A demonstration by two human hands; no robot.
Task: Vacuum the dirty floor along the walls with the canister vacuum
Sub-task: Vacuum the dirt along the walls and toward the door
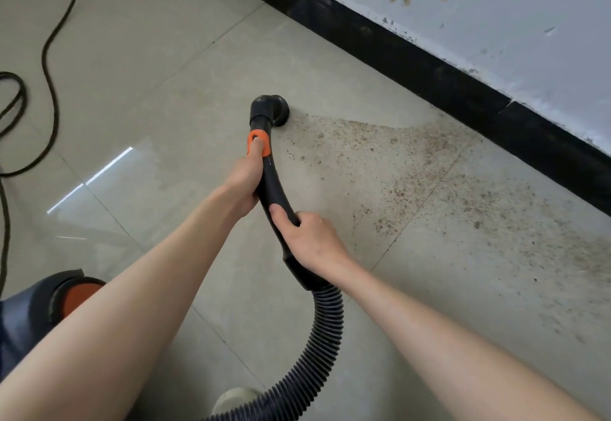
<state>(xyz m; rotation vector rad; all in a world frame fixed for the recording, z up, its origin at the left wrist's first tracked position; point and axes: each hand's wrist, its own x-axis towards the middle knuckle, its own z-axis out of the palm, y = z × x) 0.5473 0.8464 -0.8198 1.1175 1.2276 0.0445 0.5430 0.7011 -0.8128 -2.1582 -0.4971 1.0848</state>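
Near me: ribbed hose [325,331] curls up from bottom edge; canister [39,308] low left. My right hand [310,238] curled round black handle [274,189], thumb on top. My left hand [244,179] grips it higher, finger on orange collar [259,142]. Brush head [272,108] on tile at dirt [413,175] patch edge. Beyond: black skirting [413,60], stained wall [479,7]. Cord [49,56] far left.

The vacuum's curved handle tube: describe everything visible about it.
The handle tube is black, smooth plastic by its look, bent in a gentle curve. An orange collar joins it to the round brush nozzle, which sits at the dirt's edge. Its lower end meets the ribbed hose. The left hand grips near the collar, the right hand lower down.
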